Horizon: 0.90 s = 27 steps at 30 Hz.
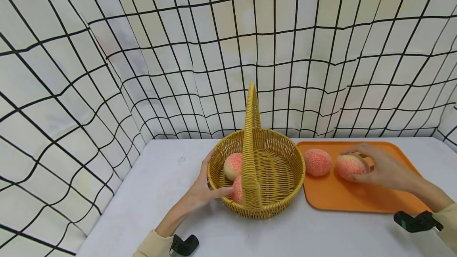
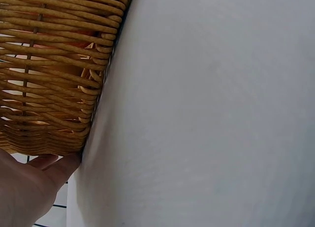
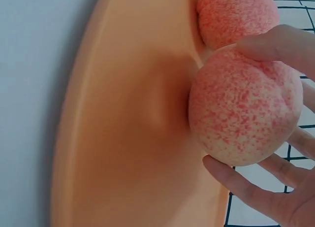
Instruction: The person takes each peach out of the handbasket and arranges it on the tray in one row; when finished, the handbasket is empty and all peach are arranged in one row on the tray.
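A yellow wicker basket with an upright handle stands on the white table and holds two peaches. My left hand grips its left rim, thumb over the edge; the left wrist view shows the woven wall and my palm. To the right lies an orange tray with two peaches. My right hand curls round the right peach, fingers and thumb on it. The other tray peach lies free beside it.
A cloth backdrop with a black grid walls the table at the back and both sides. Bare white tabletop stretches left of and in front of the basket. Black wrist-camera mounts sit on both forearms.
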{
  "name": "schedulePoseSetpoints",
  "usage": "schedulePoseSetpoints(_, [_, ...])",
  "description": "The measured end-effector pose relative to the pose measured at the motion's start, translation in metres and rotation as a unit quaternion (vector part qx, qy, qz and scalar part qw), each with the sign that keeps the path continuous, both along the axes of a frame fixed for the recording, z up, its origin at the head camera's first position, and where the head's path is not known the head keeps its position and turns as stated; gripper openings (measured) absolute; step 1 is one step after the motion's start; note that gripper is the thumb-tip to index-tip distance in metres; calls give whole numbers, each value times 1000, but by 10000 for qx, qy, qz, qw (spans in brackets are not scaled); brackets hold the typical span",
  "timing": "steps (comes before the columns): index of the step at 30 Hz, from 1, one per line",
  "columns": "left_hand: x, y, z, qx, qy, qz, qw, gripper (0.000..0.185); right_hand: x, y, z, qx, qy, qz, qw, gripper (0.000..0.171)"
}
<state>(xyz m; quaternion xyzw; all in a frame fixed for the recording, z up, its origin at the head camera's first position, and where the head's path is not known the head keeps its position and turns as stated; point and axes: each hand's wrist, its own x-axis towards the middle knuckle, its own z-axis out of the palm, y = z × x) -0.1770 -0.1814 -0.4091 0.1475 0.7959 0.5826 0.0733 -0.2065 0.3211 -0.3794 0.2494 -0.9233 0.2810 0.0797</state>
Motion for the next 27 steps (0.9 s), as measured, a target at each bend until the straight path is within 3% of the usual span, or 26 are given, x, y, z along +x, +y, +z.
schedulePoseSetpoints(13, [0,0,2,-53,-26,31,10000,123,-14,-9,-4,-57,20,-196,9998,61])
schedulePoseSetpoints(21, [0,1,3,-35,-6,20,10000,124,-16,-8,6,173,-571,-181,9981,62])
schedulePoseSetpoints(27, [1,1,2,-58,-16,-9,10000,125,-16,-9,0,61,-359,-138,9992,66])
